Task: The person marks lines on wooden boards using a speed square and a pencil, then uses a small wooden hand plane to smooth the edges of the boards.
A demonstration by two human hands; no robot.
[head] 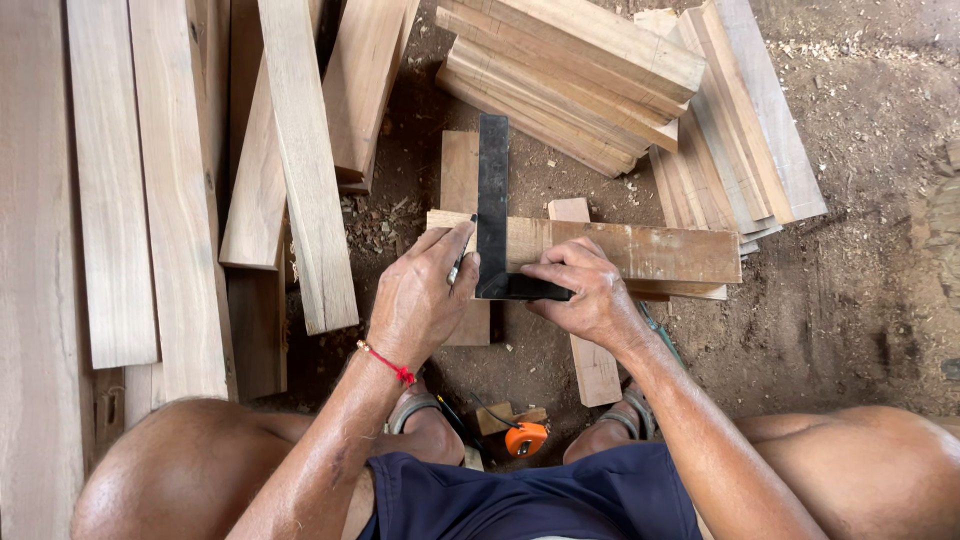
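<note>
Fingers beside square, stacked planks beyond.

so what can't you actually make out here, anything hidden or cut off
Head view, each item:
- Pencil: mostly hidden inside the left hand; tip too small.
- Square: its stock covered by the right hand.
- Tape measure: partly behind the shorts.
- Long planks: cut off at top.

Soft even daylight is filling the frame, no glare. Shadows are pooling under the planks at 9 o'clock and beneath the hands. Focus is holding sharp centre; edges are bowing slightly with wide-angle distortion.
</note>
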